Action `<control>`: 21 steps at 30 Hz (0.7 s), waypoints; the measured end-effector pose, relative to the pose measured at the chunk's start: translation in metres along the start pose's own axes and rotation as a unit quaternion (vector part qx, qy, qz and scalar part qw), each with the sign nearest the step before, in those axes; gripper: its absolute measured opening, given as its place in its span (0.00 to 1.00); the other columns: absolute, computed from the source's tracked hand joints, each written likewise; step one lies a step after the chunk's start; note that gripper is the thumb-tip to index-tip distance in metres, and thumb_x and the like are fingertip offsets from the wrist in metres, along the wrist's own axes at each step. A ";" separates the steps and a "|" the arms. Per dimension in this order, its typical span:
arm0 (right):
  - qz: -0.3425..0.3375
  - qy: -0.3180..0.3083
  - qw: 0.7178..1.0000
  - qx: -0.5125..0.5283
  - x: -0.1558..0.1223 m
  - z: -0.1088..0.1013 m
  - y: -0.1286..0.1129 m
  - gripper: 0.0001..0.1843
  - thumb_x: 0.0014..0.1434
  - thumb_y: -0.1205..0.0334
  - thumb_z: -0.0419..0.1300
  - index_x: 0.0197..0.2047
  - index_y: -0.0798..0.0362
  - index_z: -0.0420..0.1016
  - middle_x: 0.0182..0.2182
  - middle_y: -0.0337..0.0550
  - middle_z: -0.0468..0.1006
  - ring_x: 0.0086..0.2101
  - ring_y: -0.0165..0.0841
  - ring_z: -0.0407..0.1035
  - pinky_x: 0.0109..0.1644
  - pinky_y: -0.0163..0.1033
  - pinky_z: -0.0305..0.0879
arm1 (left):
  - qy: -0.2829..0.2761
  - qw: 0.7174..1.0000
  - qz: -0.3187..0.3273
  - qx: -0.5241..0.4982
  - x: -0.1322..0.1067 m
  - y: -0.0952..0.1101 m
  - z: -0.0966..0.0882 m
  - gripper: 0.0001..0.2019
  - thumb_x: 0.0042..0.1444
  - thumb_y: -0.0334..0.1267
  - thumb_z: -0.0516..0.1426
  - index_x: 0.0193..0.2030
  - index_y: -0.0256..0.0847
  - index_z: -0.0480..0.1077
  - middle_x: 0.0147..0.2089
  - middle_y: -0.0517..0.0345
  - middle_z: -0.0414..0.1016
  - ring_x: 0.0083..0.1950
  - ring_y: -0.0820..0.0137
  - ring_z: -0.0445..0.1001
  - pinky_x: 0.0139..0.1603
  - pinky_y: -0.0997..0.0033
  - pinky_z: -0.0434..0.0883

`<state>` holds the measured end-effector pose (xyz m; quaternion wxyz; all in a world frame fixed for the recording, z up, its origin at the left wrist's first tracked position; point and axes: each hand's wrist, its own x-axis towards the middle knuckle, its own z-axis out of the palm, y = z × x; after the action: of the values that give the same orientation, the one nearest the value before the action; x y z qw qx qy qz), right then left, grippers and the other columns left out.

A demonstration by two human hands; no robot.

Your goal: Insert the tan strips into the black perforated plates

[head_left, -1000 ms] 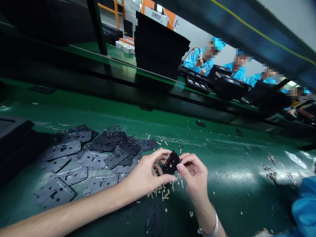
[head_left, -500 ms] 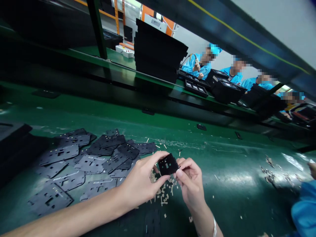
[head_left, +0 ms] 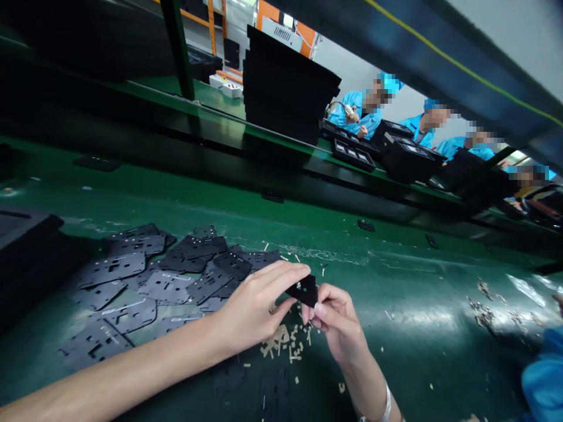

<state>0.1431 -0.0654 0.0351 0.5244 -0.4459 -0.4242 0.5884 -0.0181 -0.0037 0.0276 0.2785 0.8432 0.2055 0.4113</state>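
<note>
A thin black plate with cut-out holes (head_left: 307, 291) is held up between my two hands, tilted above the green table (head_left: 422, 363). My left hand (head_left: 266, 296) grips its left side, fingers over the top edge and thumb below. At the right edge, my right hand (head_left: 336, 319) pinches the plate between thumb and fingers. Below my hands lies a scatter of small beige pieces (head_left: 278, 341). To the left, several similar black plates (head_left: 167, 285) lie overlapping in a loose pile.
A black tray-like stack (head_left: 29, 246) stands at the far left. Small metal parts (head_left: 484, 313) and clear plastic bags (head_left: 525, 290) lie at right, near a blue sleeve (head_left: 545, 369). Behind runs a raised shelf (head_left: 211, 140) with black trays (head_left: 354, 155); people in blue work beyond.
The black plate has turned, showing its face at a steeper angle. My left fingers have closed further over its top edge. The whole view has shifted slightly.
</note>
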 end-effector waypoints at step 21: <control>-0.075 0.223 0.830 -0.506 0.019 -0.034 0.012 0.18 0.59 0.55 0.52 0.21 0.54 0.68 0.17 0.35 0.66 0.18 0.24 0.53 0.23 0.31 0.48 | 0.004 0.923 -0.243 0.299 0.151 -0.145 0.024 0.23 0.58 0.30 0.45 0.61 0.35 0.52 0.64 0.42 0.52 0.62 0.54 0.53 0.55 0.52 0.58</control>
<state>0.1724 -0.0460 0.0141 0.3487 -0.7347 -0.5661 0.1345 0.0717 0.1864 0.0104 0.1039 0.8098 0.5190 0.2532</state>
